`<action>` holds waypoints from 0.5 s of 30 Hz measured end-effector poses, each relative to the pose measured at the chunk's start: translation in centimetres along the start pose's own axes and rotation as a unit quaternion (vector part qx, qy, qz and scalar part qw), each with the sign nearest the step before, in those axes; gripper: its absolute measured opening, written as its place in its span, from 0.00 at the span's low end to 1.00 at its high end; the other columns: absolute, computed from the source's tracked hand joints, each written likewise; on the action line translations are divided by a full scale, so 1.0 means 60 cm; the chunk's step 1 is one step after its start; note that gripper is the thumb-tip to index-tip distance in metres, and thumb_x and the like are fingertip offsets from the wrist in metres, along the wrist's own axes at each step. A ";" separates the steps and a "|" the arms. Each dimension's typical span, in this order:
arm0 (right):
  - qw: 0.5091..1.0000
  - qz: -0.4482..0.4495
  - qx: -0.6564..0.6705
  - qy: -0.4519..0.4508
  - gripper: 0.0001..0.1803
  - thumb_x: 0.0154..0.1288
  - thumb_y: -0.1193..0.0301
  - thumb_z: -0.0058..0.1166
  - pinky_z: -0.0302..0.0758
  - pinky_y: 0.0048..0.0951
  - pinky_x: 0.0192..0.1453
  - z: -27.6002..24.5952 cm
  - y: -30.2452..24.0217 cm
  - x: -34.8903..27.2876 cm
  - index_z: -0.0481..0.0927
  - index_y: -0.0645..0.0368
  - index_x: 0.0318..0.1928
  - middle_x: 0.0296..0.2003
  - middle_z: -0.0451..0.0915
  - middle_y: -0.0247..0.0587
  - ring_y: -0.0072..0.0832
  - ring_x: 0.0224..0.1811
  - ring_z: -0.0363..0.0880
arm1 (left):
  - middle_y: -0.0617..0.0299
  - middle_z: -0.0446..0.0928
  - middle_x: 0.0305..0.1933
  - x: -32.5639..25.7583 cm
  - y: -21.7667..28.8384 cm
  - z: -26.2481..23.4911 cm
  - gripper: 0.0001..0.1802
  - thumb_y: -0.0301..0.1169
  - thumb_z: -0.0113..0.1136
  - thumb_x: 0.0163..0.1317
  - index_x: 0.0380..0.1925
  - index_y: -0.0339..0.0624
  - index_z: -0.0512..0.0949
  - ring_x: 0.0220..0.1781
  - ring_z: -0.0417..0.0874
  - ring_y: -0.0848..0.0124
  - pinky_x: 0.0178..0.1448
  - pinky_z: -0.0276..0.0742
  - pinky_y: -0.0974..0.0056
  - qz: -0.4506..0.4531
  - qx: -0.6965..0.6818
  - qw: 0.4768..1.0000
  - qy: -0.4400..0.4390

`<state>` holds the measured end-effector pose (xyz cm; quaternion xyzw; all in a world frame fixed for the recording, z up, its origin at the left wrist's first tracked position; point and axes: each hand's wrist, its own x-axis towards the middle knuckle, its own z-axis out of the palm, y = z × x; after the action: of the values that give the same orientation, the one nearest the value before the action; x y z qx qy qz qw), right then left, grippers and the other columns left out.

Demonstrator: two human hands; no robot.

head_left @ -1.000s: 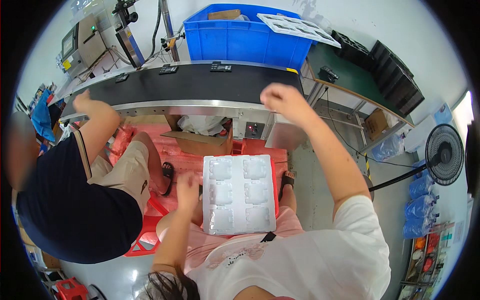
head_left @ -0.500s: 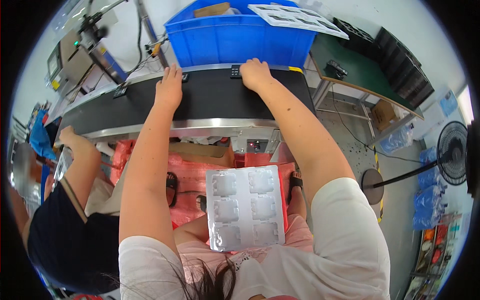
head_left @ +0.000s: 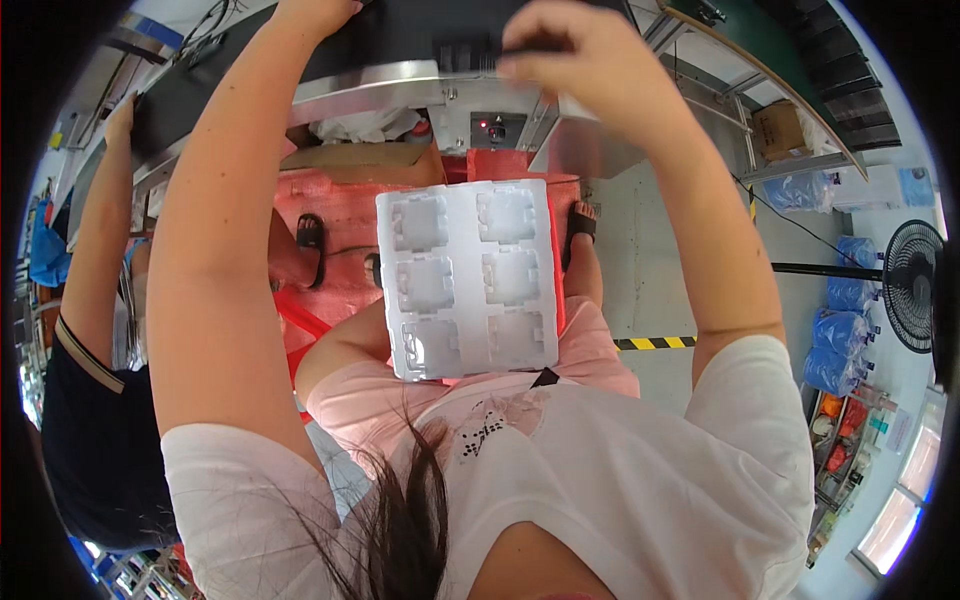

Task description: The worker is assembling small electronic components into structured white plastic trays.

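My right hand (head_left: 600, 65) is at the near edge of the black conveyor belt (head_left: 395, 35), its thumb and fingers pinched round a small black block-like part (head_left: 468, 56), smeared by motion. At the upper edge, over the belt, my left hand (head_left: 318, 12) is partly cut off. A dark bit shows at its fingertips, but its grip is hidden. Across my lap lies a white plastic tray (head_left: 466, 285) with several square pockets, all bare; neither hand touches it.
A co-worker's arm (head_left: 90, 235) reaches to the belt at the left. Under the belt are a cardboard box (head_left: 365, 165) and red sheeting (head_left: 345, 225). A black fan (head_left: 912, 285) stands at the right, near blue bottles (head_left: 835, 345). A green-topped table (head_left: 760, 50) is at the far right.
The view has tipped down toward my lap. My right hand has drawn back to the belt's near edge with the black part. The left hand now sits at the picture's upper edge.
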<state>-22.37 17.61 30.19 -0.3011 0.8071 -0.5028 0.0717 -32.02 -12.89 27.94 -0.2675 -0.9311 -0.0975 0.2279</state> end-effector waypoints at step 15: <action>0.981 0.079 -0.073 -0.162 0.17 0.53 0.76 0.55 0.71 0.33 0.48 0.194 0.361 -0.162 0.75 0.57 0.45 0.36 0.78 0.46 0.36 0.42 0.77 | 0.66 0.75 0.29 -0.260 0.259 0.050 0.17 0.30 0.66 0.49 0.42 0.47 0.78 0.30 0.71 0.79 0.35 0.70 0.72 -0.347 -0.422 0.837 -0.025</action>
<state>-18.61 20.85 4.25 -0.3182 0.8408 -0.3794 0.2188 -12.96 -6.03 18.78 0.0007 -0.8366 -0.5474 0.0205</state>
